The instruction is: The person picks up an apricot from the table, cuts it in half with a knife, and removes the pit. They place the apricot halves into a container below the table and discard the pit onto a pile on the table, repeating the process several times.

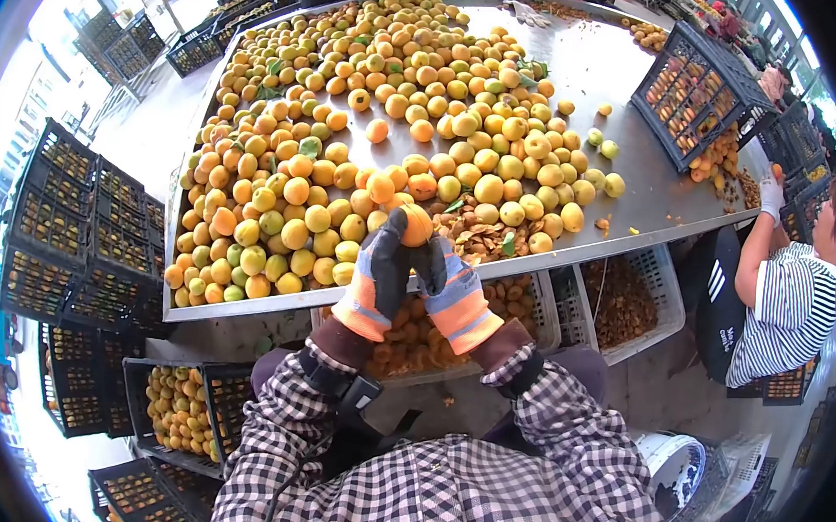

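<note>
An orange apricot [416, 225] is held up over the near edge of the metal table, between the fingertips of both hands. My left hand [378, 283], in an orange, grey and black glove, is closed on the fruit's left side. My right hand [455, 290], gloved alike, has its fingers closed against the fruit from below and the right; part of its grip is hidden. Just beyond the hands lies a heap of brown apricot pits or scraps [482, 236]. Loose yellow and orange apricots [298, 191] cover much of the table.
Below the table edge stand a crate of apricot halves [516, 305] and a pale crate of brown pieces [669, 296]. A tilted dark crate [663, 94] rests on the table's right. Stacked black crates [57, 210] stand left. A co-worker in stripes [793, 303] sits right.
</note>
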Demonstrator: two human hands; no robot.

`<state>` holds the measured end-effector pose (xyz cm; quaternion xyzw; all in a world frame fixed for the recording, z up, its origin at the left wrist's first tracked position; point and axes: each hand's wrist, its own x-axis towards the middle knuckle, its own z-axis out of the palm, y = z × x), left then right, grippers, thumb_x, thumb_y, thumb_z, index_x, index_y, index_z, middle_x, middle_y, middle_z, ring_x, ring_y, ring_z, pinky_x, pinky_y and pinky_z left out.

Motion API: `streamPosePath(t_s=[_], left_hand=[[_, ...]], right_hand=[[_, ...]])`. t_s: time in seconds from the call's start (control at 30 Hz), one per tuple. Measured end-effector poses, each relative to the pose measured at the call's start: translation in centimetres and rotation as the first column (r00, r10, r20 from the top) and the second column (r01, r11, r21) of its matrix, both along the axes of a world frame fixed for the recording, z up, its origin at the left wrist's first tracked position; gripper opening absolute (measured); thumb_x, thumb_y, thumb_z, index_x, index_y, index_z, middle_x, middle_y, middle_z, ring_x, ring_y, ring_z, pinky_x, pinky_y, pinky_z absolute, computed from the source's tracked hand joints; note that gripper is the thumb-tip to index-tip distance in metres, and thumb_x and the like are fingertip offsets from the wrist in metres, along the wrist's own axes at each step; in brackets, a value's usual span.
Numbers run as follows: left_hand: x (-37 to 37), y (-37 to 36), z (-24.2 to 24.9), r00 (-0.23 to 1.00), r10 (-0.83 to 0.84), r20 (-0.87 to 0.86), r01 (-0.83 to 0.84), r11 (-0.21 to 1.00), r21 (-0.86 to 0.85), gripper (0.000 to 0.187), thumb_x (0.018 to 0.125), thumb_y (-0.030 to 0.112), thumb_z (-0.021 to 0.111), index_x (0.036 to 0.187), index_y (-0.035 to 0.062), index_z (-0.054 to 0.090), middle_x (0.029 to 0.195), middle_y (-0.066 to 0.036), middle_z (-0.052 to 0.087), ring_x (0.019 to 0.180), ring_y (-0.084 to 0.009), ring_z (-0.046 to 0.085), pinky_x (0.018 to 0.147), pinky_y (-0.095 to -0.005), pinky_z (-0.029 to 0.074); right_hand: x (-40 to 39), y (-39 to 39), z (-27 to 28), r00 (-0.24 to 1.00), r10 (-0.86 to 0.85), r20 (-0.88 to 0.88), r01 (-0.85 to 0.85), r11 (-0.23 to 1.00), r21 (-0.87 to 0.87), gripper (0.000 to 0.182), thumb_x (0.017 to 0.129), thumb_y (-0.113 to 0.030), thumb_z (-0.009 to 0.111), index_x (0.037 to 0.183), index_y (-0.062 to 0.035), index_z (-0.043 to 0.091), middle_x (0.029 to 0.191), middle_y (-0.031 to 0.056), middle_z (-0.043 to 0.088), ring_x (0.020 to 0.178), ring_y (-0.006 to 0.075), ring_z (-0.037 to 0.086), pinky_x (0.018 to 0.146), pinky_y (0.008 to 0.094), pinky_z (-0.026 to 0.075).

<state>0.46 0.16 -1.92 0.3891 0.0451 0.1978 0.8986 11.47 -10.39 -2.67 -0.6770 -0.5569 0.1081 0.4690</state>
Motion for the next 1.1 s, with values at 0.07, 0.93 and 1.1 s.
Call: streamPosePath(t_s=[0.07,0.93,1.1], left_hand=[[1.3,-2.7,2.9,0.921,0.304,-0.244,-0.335,0.937,-0.097,0.050,0.097,0.044,0.052,0.122,0.0014,0.055,0.109,-0.008,0.064,0.100,-0.0155,0.061,0.087,-0.0294,0.048],[-0.1,-1.0,2.9,0.911,0.353,-0.213,-0.246,0.880,0.407,0.051,0.084,0.012,0.073,0.129,-0.0006,0.053,0.118,-0.006,0.062,0.108,-0.0148,0.059,0.095,-0.0300,0.048],[-0.3,-1.1,2.1,0.913,0.352,-0.206,-0.254,0.886,0.388,0.052,0.082,0.012,0.073,0.129,-0.0006,0.053,0.118,-0.006,0.062,0.109,-0.0156,0.058,0.095,-0.0303,0.047]], right_hand=[[0.1,0.1,-0.3,0.999,0.007,-0.032,-0.009,0.998,-0.067,0.033,0.082,-0.011,0.064,0.112,-0.0036,0.052,0.091,0.0199,0.065,0.087,0.0401,0.063,0.073,0.0448,0.051],[2.0,-0.1,1.4,0.948,0.208,-0.242,-0.194,0.978,0.078,0.041,0.088,-0.016,0.065,0.126,-0.0080,0.051,0.113,0.0169,0.063,0.106,0.0345,0.062,0.085,0.0384,0.052],[1.9,-0.3,1.0,0.939,0.231,-0.256,-0.205,0.971,0.123,0.048,0.088,-0.017,0.066,0.131,-0.0085,0.047,0.122,0.0157,0.060,0.114,0.0321,0.059,0.091,0.0373,0.050]])
